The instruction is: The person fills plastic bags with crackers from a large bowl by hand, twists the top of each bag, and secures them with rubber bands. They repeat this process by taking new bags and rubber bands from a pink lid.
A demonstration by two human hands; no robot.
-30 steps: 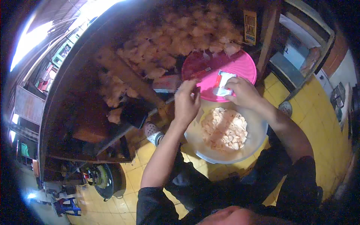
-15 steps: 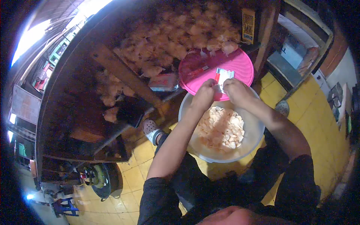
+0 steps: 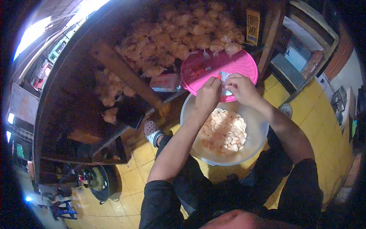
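Both hands are together above a round pink plastic lid (image 3: 244, 63). Closed fingers of my left hand (image 3: 208, 94) grip the left side of a small white packet (image 3: 225, 78) with a bit of red on it. On its other side, my right hand (image 3: 241, 88) pinches the packet with thumb and forefinger. Fingers partly cover the packet. Just below the hands, a translucent plastic tub (image 3: 261, 139) stands between my legs. Pale, thin chips (image 3: 227, 131) fill its bottom. Another flat red packet (image 3: 200, 71) lies on the pink lid.
Behind the lid, a dark wooden shelf holds many tied bags of chips (image 3: 179, 38). A reddish pack in clear plastic (image 3: 164, 82) lies at the shelf edge. A yellow printed box (image 3: 252, 26) stands at the right. On the tiled floor sits a dark pan (image 3: 110, 183).
The packet sits lower and more covered by my fingers, its printed face less visible. My right hand has shifted slightly up, its fingers curled differently. The view has moved slightly.
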